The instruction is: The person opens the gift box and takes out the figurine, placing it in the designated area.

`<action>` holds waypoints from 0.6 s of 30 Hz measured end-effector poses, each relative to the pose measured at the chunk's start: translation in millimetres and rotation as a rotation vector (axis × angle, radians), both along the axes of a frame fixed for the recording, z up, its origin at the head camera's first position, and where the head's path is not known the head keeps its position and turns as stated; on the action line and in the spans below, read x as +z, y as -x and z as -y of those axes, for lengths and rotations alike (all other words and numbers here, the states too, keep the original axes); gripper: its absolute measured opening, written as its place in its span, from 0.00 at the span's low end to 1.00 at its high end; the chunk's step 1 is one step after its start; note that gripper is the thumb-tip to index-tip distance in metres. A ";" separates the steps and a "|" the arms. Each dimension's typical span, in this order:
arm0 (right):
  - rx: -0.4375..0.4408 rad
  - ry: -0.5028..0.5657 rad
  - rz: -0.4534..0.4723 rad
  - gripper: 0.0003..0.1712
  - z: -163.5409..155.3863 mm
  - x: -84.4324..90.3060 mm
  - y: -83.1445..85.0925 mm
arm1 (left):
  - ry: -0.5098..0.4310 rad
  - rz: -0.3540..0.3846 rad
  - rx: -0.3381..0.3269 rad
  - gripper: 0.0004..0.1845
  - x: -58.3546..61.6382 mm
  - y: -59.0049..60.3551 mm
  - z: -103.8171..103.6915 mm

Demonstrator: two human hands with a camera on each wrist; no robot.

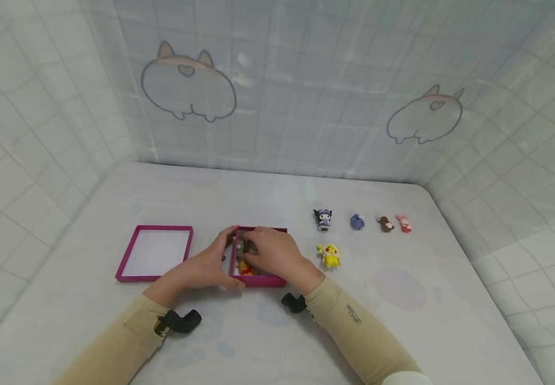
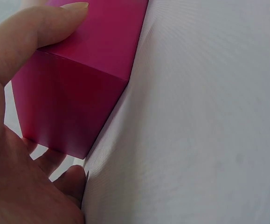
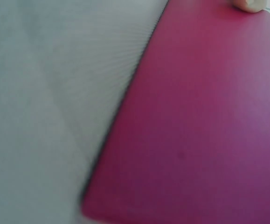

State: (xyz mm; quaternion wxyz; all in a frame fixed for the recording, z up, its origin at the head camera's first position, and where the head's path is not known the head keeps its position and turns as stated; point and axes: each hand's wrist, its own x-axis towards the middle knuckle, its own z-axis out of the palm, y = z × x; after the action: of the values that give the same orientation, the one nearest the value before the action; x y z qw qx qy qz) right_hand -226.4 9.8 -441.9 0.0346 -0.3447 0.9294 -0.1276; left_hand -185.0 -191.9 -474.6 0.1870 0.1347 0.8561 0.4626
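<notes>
Steadying the pink box with the left hand, the right hand reaches inside, grip hidden; some figures sit within; five wait on the surface; lid off.

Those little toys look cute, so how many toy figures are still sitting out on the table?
5: four in a row, purple-eared, blue, brown and pink, plus a yellow one nearer the box. More lie inside the box, partly hidden by the right hand.
</notes>
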 end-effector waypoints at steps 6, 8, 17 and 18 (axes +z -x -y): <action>-0.003 -0.044 -0.035 0.24 0.5 -2.4 -1.7 | 0.006 0.000 -0.004 0.70 -3.8 0.4 0.6; -0.004 -0.054 -0.042 0.24 0.7 -2.7 -1.8 | 0.006 -0.008 -0.007 0.70 -3.8 0.6 0.6; 0.017 -0.060 -0.042 0.24 1.4 -1.9 -1.8 | 0.009 -0.009 -0.005 0.70 -3.1 0.4 1.2; 0.023 -0.057 -0.042 0.24 1.7 -2.1 -1.7 | 0.009 -0.008 -0.001 0.70 -3.4 0.3 1.4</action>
State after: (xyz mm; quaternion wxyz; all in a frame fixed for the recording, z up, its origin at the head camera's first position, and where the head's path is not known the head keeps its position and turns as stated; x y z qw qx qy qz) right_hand -224.7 8.1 -444.0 0.0265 -0.3569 0.9291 -0.0936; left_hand -185.3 -193.3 -478.0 0.1845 0.1360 0.8589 0.4580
